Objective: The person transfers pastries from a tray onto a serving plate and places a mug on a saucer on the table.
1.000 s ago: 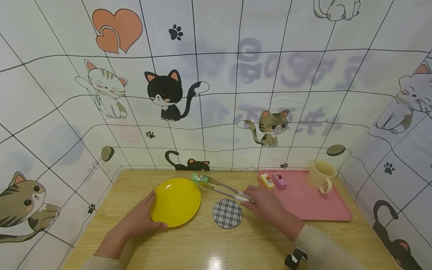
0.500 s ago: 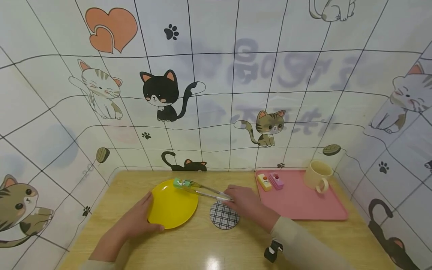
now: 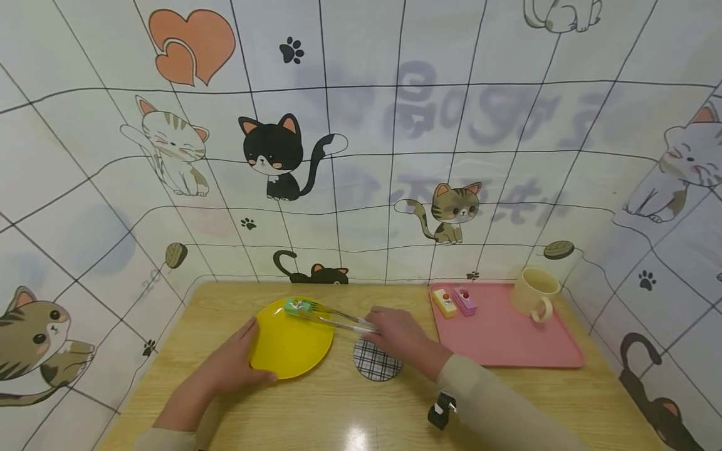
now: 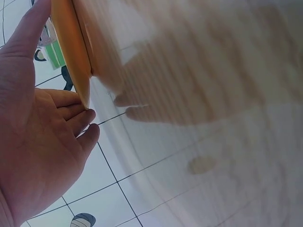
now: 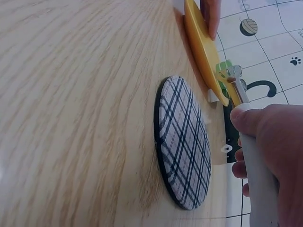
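Observation:
A pair of metal tongs [image 3: 341, 317] with white handles is gripped in my right hand [image 3: 397, 332]. Between the tong tips is a small green toy cake [image 3: 296, 306], low over the back part of the yellow plate [image 3: 296, 351]. In the right wrist view, the tong tips overlap the green cake beyond the plate's rim. My left hand [image 3: 235, 361] holds the plate's left edge, fingers along the far side and thumb at the near side. The left wrist view shows fingertips [image 4: 87, 116] right at the rim.
A round plaid coaster [image 3: 376, 360] lies on the wooden table under the right hand's reach. On the right is a pink tray [image 3: 507, 341] bearing a yellow toy cake [image 3: 445, 304], a pink toy cake [image 3: 465, 301] and a cream mug [image 3: 534, 293]. Cat-patterned walls enclose the table.
My right hand has moved left with the tongs, bringing the green cake from beside the plate's upper right rim to over its back part. The left hand stays at the plate.

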Available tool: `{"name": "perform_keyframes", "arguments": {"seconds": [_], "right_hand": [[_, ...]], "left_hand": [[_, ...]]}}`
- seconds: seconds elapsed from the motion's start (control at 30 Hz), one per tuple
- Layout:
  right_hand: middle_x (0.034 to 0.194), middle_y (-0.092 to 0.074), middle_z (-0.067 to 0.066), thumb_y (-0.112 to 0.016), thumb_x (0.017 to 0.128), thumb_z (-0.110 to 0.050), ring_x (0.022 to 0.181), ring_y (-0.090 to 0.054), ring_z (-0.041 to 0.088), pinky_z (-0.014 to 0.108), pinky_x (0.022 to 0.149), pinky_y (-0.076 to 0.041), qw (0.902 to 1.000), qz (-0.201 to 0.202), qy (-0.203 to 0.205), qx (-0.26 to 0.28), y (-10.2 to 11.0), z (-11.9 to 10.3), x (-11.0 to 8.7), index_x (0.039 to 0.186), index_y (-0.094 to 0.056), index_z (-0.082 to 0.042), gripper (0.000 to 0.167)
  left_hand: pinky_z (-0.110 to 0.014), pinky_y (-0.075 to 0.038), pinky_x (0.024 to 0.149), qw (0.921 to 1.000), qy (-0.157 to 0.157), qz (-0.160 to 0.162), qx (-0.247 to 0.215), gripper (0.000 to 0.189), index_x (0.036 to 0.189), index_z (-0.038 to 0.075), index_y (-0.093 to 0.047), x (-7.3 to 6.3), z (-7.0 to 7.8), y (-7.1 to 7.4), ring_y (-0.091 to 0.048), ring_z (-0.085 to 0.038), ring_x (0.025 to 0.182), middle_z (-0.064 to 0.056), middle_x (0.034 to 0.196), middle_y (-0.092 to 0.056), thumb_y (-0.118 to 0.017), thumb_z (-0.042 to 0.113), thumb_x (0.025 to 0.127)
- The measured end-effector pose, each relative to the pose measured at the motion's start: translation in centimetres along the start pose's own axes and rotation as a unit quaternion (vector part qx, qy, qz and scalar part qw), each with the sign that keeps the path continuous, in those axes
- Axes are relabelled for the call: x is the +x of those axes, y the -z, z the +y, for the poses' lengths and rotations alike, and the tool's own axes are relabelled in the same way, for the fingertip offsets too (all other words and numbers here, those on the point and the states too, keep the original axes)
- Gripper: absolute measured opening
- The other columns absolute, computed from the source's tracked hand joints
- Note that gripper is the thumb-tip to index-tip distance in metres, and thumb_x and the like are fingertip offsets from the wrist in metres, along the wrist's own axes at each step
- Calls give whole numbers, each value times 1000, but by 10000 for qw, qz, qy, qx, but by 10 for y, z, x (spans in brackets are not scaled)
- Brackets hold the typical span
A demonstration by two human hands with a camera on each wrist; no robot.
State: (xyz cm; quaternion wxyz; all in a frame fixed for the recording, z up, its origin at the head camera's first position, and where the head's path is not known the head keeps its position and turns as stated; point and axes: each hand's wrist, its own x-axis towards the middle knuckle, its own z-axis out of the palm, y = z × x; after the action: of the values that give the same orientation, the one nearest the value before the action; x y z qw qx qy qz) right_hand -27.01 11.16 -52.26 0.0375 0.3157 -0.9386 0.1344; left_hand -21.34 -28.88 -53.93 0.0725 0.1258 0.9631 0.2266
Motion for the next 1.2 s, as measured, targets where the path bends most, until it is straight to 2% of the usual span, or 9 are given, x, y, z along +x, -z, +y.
{"name": "perform_keyframes", "arguments": {"seconds": [0.23, 0.6, 0.87, 1.2], "right_hand": [[105, -72, -6, -82, 103, -38, 80, -59, 8, 34, 76, -62, 9999, -38, 80, 107, -4, -1, 8, 115, -82, -15, 26], [113, -78, 1, -83, 102, -35, 91, -69, 14, 38, 83, -64, 9997, -84, 51, 245, -5, -3, 9, 118, -82, -12, 28], [99, -70, -5, -88, 97, -38, 78, -60, 8, 33, 71, -59, 9994, -99, -163, 281, -6, -1, 11, 119, -81, -11, 36], [99, -69, -6, -88, 95, -45, 79, -59, 8, 33, 73, -59, 9986, -127, -342, 380, -6, 2, 10, 122, -81, -11, 43]], "left_hand": [[-67, -34, 127, 10000, 37, -55, 55, 142, 166, -17, -26, 1, -1, 0, -32, -56, 159, -34, 177, -21, -93, 70, 76], [-68, -34, 127, 9999, 80, -96, 93, 141, 166, -17, -27, 1, 2, 1, -32, -56, 159, -34, 177, -22, -94, 70, 76], [-68, -32, 127, 9998, 140, -129, 57, 143, 167, -16, -26, 2, 2, 0, -31, -56, 159, -33, 178, -20, -94, 70, 76], [-68, -32, 128, 9999, 114, -114, 60, 143, 166, -17, -26, 1, 4, 2, -31, -56, 160, -33, 178, -20, -94, 69, 76]]}}
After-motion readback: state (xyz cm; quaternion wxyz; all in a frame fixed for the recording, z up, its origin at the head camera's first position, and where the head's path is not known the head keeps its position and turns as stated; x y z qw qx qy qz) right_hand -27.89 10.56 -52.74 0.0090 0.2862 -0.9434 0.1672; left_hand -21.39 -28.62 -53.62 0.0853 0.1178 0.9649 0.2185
